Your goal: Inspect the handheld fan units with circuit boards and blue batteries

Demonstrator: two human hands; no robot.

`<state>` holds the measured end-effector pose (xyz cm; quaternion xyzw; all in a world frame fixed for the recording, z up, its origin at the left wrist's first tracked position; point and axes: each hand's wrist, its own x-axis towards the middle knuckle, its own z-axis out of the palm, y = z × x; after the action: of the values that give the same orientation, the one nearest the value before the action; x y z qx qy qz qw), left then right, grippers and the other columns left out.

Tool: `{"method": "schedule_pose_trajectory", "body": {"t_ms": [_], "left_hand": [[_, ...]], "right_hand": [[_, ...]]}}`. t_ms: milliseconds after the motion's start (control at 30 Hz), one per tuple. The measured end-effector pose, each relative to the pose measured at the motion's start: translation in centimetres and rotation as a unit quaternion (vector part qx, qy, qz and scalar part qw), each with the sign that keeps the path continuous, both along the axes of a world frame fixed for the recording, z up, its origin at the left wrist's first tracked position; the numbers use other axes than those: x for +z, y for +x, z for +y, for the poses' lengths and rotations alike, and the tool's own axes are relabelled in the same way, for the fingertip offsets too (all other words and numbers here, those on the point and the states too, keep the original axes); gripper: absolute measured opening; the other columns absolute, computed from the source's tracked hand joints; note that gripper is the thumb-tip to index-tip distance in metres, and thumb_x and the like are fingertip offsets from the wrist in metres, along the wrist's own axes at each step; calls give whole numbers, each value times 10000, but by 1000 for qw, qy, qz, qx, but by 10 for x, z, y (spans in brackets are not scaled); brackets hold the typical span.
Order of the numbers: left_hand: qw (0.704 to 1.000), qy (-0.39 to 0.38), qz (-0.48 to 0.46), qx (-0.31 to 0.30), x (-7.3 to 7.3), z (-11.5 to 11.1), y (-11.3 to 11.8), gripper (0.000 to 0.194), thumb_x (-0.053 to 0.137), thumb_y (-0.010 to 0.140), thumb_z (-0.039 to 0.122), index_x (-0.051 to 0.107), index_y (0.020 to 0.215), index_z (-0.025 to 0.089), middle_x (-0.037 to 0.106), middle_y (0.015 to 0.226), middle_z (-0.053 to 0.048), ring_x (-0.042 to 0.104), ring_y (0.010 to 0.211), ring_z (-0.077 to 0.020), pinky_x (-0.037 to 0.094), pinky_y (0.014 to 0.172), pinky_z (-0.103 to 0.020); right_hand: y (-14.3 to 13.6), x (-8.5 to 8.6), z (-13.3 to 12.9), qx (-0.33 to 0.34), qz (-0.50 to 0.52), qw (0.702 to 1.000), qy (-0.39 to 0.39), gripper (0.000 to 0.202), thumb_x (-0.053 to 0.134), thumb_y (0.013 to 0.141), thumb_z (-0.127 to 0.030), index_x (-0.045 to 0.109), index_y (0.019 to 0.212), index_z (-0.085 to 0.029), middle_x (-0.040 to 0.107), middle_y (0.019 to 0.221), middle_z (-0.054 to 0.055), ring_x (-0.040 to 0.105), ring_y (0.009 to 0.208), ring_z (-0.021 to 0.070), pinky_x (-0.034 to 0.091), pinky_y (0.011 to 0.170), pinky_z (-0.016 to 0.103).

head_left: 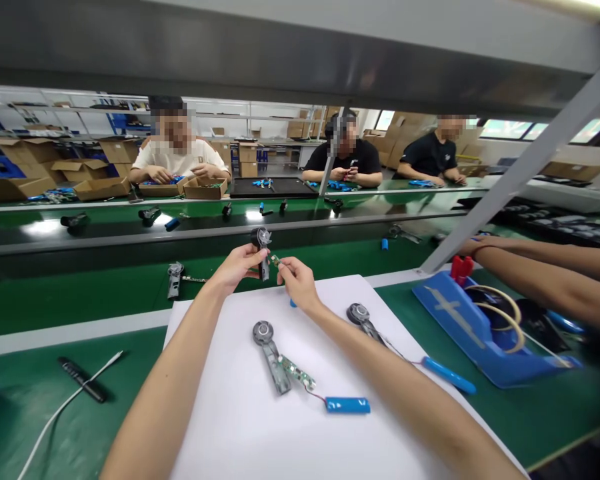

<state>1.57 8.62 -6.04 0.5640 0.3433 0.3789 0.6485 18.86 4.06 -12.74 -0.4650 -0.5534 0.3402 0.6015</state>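
Observation:
My left hand (236, 268) grips a partly assembled handheld fan (263, 265), its round head up and its grey handle pointing down. Close to its right side, my right hand (298, 280) pinches a small green circuit board (275, 261). A bit of blue (293, 303), probably a battery, shows below the right hand, mostly hidden. Lying on the white sheet (230, 427) is a second fan (270, 357), with a circuit board (297, 373) wired to a blue battery (348, 405). Another fan (363, 317) lies further right, partly behind my right forearm, with a blue battery (449, 375) beyond it.
A blue bin (460, 327) holding cable loops and red-handled items stands right, near another person's arms (545, 263). A black pen-like tool (83, 379) and white cable (60, 417) lie left. Fan parts (175, 280) lie ahead on the green conveyor. A slanted post (520, 160) rises at right.

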Motion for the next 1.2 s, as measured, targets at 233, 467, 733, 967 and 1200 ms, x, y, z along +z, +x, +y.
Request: {"method": "schedule_pose_trajectory", "body": {"t_ms": [233, 467, 733, 967, 1200], "left_hand": [[999, 26, -44, 7, 14, -8, 4, 577, 864, 645, 526, 722, 1043, 133, 702, 949, -88, 638, 777, -160, 498, 670, -276], [989, 2, -148, -31, 40, -27, 7, 533, 923, 590, 435, 758, 992, 126, 720, 855, -75, 656, 775, -159, 518, 697, -263], [977, 41, -195, -75, 56, -46, 8, 481, 922, 598, 425, 768, 958, 144, 713, 824, -54, 647, 756, -145, 513, 704, -251], [976, 46, -199, -78, 61, -52, 9, 511, 930, 564, 453, 768, 952, 161, 726, 844, -66, 654, 753, -174, 504, 705, -278], [974, 52, -209, -74, 60, -52, 11, 467, 928, 579, 434, 775, 934, 171, 718, 846, -55, 639, 763, -165, 492, 720, -272]], "right_hand": [[0, 40, -12, 19, 37, 999, 12, 271, 582, 865, -447, 582, 894, -177, 538, 540, -57, 345, 382, 60, 244, 366, 197], [-9, 91, -48, 79, 116, 990, -19, 267, 640, 809, -421, 566, 855, -169, 522, 478, -64, 304, 328, 43, 204, 323, 171], [-10, 112, -75, 134, 151, 979, -7, 242, 649, 818, -381, 584, 860, -152, 490, 459, -77, 276, 335, 30, 203, 317, 154], [-12, 121, -85, 104, 143, 984, 11, 255, 655, 813, -403, 585, 848, -161, 463, 452, -81, 304, 351, 42, 217, 319, 159], [-13, 118, -86, 103, 149, 983, 20, 249, 649, 827, -403, 570, 859, -169, 466, 449, -84, 290, 344, 41, 214, 318, 158]]}}
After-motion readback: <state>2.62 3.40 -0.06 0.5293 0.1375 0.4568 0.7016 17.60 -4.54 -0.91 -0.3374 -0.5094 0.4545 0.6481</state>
